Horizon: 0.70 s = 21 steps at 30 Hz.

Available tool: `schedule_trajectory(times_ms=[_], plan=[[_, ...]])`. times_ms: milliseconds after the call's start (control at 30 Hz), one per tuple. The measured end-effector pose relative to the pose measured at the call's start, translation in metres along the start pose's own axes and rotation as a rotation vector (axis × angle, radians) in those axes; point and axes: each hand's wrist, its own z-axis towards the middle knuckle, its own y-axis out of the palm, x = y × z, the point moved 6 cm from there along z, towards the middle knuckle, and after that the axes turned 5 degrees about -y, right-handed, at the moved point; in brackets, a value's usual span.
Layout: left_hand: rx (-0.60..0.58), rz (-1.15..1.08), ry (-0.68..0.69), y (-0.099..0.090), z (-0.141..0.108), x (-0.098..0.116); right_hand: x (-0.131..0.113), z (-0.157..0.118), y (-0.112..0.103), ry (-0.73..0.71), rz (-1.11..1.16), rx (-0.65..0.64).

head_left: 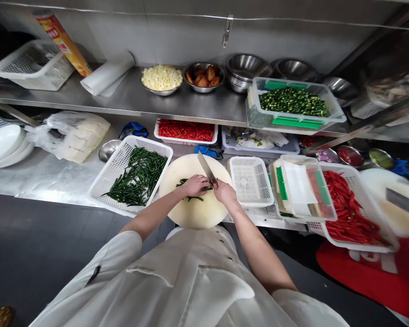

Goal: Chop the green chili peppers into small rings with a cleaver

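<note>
A round white cutting board (pixel 201 215) lies in front of me. On it are a few long, thin green chili peppers (pixel 195 198). My left hand (pixel 195 185) presses a bunch of them down, fingers closed over it. My right hand (pixel 225 192) grips the handle of a kitchen knife (pixel 207 168). Its blade points away from me and up to the left, right beside my left fingertips. To the left of the board, a white perforated basket (pixel 97 179) holds many more green chilies (pixel 136 177). Close on the right stands a small white basket (pixel 251 181).
Clear lidded boxes (pixel 301 188) and a basket of red chilies (pixel 349 209) stand on the right. Beyond them, another knife (pixel 404 203) lies on a second board (pixel 378 186). Above the far side runs a steel shelf (pixel 122 103) bearing bowls and a tub of chopped greens (pixel 293 102).
</note>
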Motion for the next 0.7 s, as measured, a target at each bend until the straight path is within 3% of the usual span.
schedule_trajectory(times_ms=[400,700], plan=[[0.007,-0.046,0.043,-0.005,-0.014,-0.001,-0.010,-0.004,0.005,0.020,-0.003,-0.011],[-0.059,-0.018,0.080,-0.009,-0.029,0.001,-0.016,-0.008,0.009,0.010,0.002,-0.007]])
